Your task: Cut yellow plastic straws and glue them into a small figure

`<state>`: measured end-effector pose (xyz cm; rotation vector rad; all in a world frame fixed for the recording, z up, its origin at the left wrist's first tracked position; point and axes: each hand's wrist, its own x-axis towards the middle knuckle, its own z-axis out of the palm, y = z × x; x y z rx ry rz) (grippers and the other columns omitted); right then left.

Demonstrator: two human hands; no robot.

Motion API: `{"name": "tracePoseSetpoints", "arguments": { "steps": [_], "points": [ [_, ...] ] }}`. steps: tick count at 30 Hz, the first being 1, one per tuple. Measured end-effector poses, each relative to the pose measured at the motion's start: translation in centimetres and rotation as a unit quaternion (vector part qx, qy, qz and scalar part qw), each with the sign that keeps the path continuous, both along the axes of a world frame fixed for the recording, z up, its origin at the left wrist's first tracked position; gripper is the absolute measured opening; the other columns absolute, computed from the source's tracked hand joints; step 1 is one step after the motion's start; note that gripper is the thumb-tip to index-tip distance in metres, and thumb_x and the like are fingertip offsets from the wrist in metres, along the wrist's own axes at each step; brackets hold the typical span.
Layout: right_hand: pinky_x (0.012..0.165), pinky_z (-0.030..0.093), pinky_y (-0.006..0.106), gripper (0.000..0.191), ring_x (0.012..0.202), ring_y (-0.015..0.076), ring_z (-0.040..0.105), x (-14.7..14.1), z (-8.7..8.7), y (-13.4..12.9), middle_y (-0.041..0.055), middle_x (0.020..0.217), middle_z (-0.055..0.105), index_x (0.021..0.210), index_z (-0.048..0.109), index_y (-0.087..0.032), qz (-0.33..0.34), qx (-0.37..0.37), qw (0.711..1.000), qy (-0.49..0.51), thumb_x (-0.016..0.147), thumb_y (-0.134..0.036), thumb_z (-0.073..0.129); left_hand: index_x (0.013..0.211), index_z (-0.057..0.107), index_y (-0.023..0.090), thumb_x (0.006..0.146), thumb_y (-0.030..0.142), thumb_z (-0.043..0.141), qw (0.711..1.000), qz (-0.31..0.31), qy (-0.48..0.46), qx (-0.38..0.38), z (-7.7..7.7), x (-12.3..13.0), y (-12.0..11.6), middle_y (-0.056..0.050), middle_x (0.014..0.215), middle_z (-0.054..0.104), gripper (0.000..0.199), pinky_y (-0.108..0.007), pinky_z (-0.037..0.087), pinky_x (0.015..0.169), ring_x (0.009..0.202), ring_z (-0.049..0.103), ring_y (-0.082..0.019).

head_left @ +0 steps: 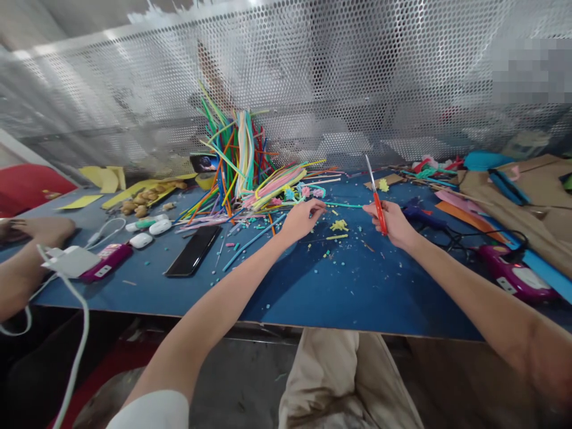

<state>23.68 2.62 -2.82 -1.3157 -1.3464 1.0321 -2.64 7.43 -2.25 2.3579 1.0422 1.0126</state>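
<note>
Where fingers (pixel 320 205) pinch, a fuzzy stem (pixel 344 205) (teal) spans both hands (pixel 304 219) (pixel 391 223).

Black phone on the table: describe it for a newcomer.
On the blue table, look between the purple power strip and the left forearm. The phone lies there, its flat, glossy black face unlike the small white cases beside it.
</note>
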Motion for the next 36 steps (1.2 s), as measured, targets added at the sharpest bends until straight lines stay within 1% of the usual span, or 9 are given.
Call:
{"name": "tracePoseSetpoints", "arguments": {
  "steps": [5, 10, 13, 16, 21, 26, 29, 32, 36],
  "points": [
    [0.036, 0.023, 0.021, 0.045, 0.047, 0.0054, 0.026, -0.5, 0.1, -0.7, -0.0055, 0.066, 0.038, 0.072, 0.04, -0.022, 0.019, -0.007, 0.992, 0.125, 0.07, -0.048, 0.076, 0.099, 0.071, 0.021, 0.086, 0.027, 0.063, 0.995, 0.004, 0.098, 0.005, 0.3, 0.7, 2.4, -0.006, 0.091, 0.073, 0.017, -0.032, 0.048, 0.081, 0.083, 0.066, -0.022],
    [0.036, 0.025, 0.018, 0.041, 0.047, 0.004, 0.029, -0.8, 0.3, -0.8, -0.006, 0.066, 0.039, 0.074, 0.045, -0.021, 0.013, -0.006, 0.983, 0.184, 0.068, -0.04, 0.081, 0.103, 0.071, 0.019, 0.087, 0.031, 0.061, 0.967, -0.033, 0.246, 0.056, 1.0, 3.1, 4.8, -0.008, 0.093, 0.071, 0.023, -0.033, 0.045, 0.087, 0.09, 0.064, -0.023],
    [0.035, 0.026, 0.018, 0.042, 0.045, 0.0042, 0.03, -0.9, 0.2, -0.7, -0.0078, 0.061, 0.038, 0.076, 0.046, -0.022, 0.001, -0.001, 0.98, 0.197, 0.066, -0.04, 0.082, 0.104, 0.07, 0.018, 0.087, 0.035, 0.06, 0.941, -0.056, 0.331, 0.028, 1.5, 4.6, 5.6, -0.007, 0.095, 0.071, 0.025, -0.029, 0.045, 0.082, 0.089, 0.063, -0.021],
    [0.035, 0.03, 0.019, 0.044, 0.043, 0.0056, 0.034, -0.9, 0.1, -0.5, -0.0093, 0.056, 0.037, 0.079, 0.048, -0.023, -0.028, 0.002, 0.982, 0.188, 0.063, -0.039, 0.084, 0.1, 0.07, 0.018, 0.088, 0.03, 0.058, 0.921, -0.067, 0.384, 0.001, 1.5, 5.5, 6.2, -0.005, 0.093, 0.072, 0.021, -0.024, 0.045, 0.076, 0.083, 0.063, -0.017],
    [0.037, 0.033, 0.02, 0.042, 0.042, 0.0063, 0.037, -0.9, -0.1, -0.3, -0.0093, 0.053, 0.039, 0.082, 0.05, -0.023, -0.04, 0.002, 0.983, 0.179, 0.063, -0.037, 0.084, 0.092, 0.072, 0.018, 0.087, 0.028, 0.058, 0.915, -0.042, 0.401, -0.003, 1.3, 5.7, 7.2, -0.004, 0.087, 0.073, 0.017, -0.023, 0.045, 0.072, 0.079, 0.064, -0.016],
    [0.037, 0.032, 0.02, 0.042, 0.042, 0.0061, 0.035, -1.1, 0.0, -0.3, -0.0098, 0.053, 0.038, 0.083, 0.05, -0.023, -0.04, -0.001, 0.983, 0.18, 0.063, -0.037, 0.084, 0.103, 0.067, 0.016, 0.092, 0.023, 0.047, 0.929, 0.044, 0.364, 0.048, 2.0, 3.9, 7.9, -0.011, 0.108, 0.069, 0.024, -0.029, 0.045, 0.085, 0.099, 0.063, -0.021],
    [0.038, 0.03, 0.02, 0.042, 0.043, 0.0055, 0.034, -1.1, 0.1, -0.4, -0.0101, 0.054, 0.037, 0.082, 0.049, -0.022, -0.037, -0.001, 0.98, 0.193, 0.062, -0.036, 0.084, 0.103, 0.067, 0.019, 0.091, 0.018, 0.046, 0.939, 0.078, 0.321, 0.092, 2.7, 2.1, 8.2, -0.009, 0.114, 0.067, 0.025, -0.031, 0.044, 0.089, 0.106, 0.06, -0.022],
    [0.039, 0.03, 0.019, 0.041, 0.044, 0.0053, 0.033, -1.0, 0.0, -0.2, -0.01, 0.056, 0.037, 0.083, 0.05, -0.022, -0.034, -0.005, 0.979, 0.201, 0.063, -0.036, 0.084, 0.107, 0.066, 0.02, 0.09, 0.025, 0.052, 0.947, 0.057, 0.302, 0.092, 3.2, 0.8, 8.3, -0.007, 0.105, 0.069, 0.023, -0.028, 0.046, 0.084, 0.098, 0.063, -0.02],
    [0.041, 0.032, 0.021, 0.042, 0.047, 0.007, 0.037, -0.9, -0.7, 0.2, -0.0091, 0.058, 0.04, 0.087, 0.052, -0.022, -0.045, 0.002, 0.984, 0.174, 0.063, -0.038, 0.083, 0.107, 0.067, 0.024, 0.091, 0.035, 0.056, 0.937, 0.045, 0.34, 0.066, 2.9, 0.6, 8.3, -0.004, 0.097, 0.071, 0.023, -0.027, 0.046, 0.078, 0.089, 0.064, -0.018]
  ]
}}
